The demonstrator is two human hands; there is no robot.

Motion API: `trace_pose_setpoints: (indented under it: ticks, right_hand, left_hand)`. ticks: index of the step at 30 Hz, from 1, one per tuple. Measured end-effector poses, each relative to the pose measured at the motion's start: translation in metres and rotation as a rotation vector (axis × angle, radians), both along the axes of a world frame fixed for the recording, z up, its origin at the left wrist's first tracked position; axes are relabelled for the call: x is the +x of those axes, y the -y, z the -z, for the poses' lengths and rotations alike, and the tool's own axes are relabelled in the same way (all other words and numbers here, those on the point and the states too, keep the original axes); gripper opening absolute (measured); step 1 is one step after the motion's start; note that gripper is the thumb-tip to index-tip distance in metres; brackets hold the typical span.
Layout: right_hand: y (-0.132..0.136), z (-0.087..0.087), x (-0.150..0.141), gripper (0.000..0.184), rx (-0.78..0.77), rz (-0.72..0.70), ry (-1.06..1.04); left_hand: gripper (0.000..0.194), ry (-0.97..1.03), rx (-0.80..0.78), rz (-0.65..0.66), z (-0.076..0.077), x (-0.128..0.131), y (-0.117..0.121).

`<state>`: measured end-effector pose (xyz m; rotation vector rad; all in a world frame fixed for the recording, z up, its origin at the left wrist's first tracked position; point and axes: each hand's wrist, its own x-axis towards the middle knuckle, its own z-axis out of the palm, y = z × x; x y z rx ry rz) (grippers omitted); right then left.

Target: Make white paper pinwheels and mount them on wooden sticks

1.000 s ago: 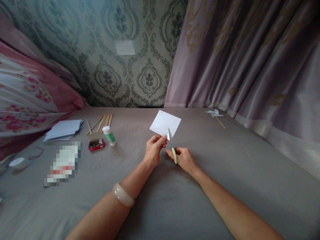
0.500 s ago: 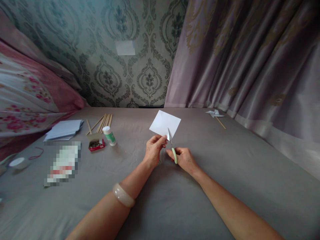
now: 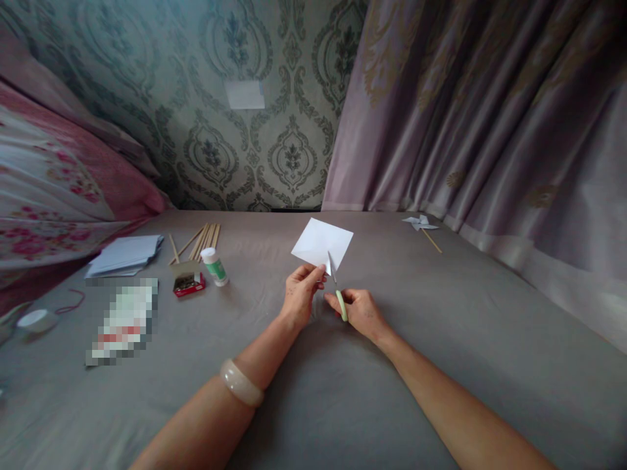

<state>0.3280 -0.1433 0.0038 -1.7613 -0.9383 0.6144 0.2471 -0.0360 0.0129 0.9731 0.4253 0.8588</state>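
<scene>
A white square sheet of paper [image 3: 321, 239] is held up, one corner towards me, over the grey cloth. My left hand [image 3: 302, 288] pinches it near that lower corner, thumb on top. In my right hand [image 3: 360, 308] is a pair of scissors [image 3: 341, 304] with pale green handles, fingers wrapped round them. One metal blade lies over the face of the paper, pointing away from me, close to my left thumb. The other blade is mostly hidden, apparently beneath the sheet.
On the left lie a stack of white paper [image 3: 125, 253], several wooden sticks [image 3: 206, 241], a white-and-green glue stick [image 3: 215, 267], a small red box [image 3: 189, 284] of metal bits and a blurred-out packet [image 3: 125, 320]. A paper pinwheel [image 3: 420, 224] on a stick lies at the far right.
The paper has dipped very slightly towards me and to the left. Both hands keep nearly the same position, and the scissors have barely moved.
</scene>
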Motion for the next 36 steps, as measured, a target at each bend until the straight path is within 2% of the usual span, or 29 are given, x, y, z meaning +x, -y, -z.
trace_pose_setpoints:
  ticks: [5,7,9,13,17,20,24,29,36]
  right_hand:
    - [0.005,-0.002,-0.005,0.038,-0.004,-0.106,0.032]
    - [0.007,-0.005,-0.008,0.037,0.020,-0.101,0.049]
    - [0.008,-0.010,-0.008,0.034,0.102,-0.006,0.055]
    - [0.009,-0.019,0.007,0.039,0.305,0.270,0.019]
    - [0.010,-0.021,0.036,0.044,0.349,0.369,-0.063]
    - [0.012,-0.019,0.051,0.046,0.376,0.364,-0.177]
    - [0.014,-0.022,0.056,0.046,0.405,0.310,-0.276]
    - [0.016,-0.025,0.052,0.042,0.409,0.235,-0.253]
    - [0.015,-0.021,0.048,0.040,0.387,0.187,-0.223]
  left_hand:
    - [0.024,-0.004,0.008,-0.020,0.001,-0.001,-0.004]
    - [0.024,-0.012,0.010,-0.040,0.001,-0.001,-0.006]
    - [0.025,-0.023,0.024,-0.049,0.000,-0.002,-0.008]
    - [0.027,-0.057,0.097,-0.030,0.000,-0.003,-0.008]
    - [0.024,-0.076,0.144,0.029,-0.002,-0.003,-0.006]
    - [0.019,-0.070,0.118,0.056,-0.004,-0.004,-0.004]
    - [0.017,-0.083,0.055,0.076,-0.003,-0.003,-0.005]
    - [0.017,-0.109,0.008,0.089,0.000,-0.002,-0.007]
    - [0.021,-0.117,-0.038,0.058,-0.003,-0.003,-0.008]
